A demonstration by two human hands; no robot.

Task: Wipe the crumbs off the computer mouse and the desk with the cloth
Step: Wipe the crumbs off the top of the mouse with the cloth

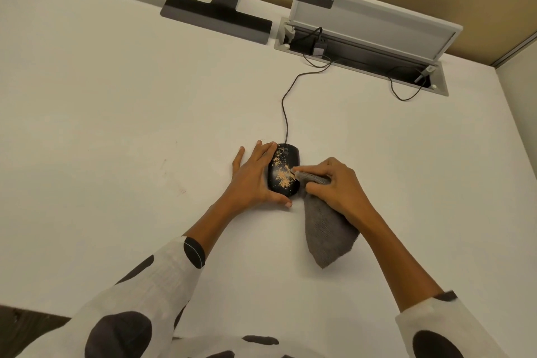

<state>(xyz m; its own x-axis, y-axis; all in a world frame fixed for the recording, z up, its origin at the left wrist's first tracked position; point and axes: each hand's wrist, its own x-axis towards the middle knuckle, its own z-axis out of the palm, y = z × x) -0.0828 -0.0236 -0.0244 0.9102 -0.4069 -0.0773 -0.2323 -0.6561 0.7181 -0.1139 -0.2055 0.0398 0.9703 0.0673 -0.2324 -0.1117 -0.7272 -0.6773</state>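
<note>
Now, on the white desk [116, 96], the mouse [286, 171] sits mid-desk, crumbs [281, 167] thick on its left half. Left of it, the left hand [254, 177] lies spread, bracing its side. To its right, the right hand [338, 183] pinches the grey cloth [325, 232], a fold touching the mouse top. Risk: a hard swipe could scatter crumbs leftward under that palm, or tug the cable [286, 113] beyond the mouse.
</note>
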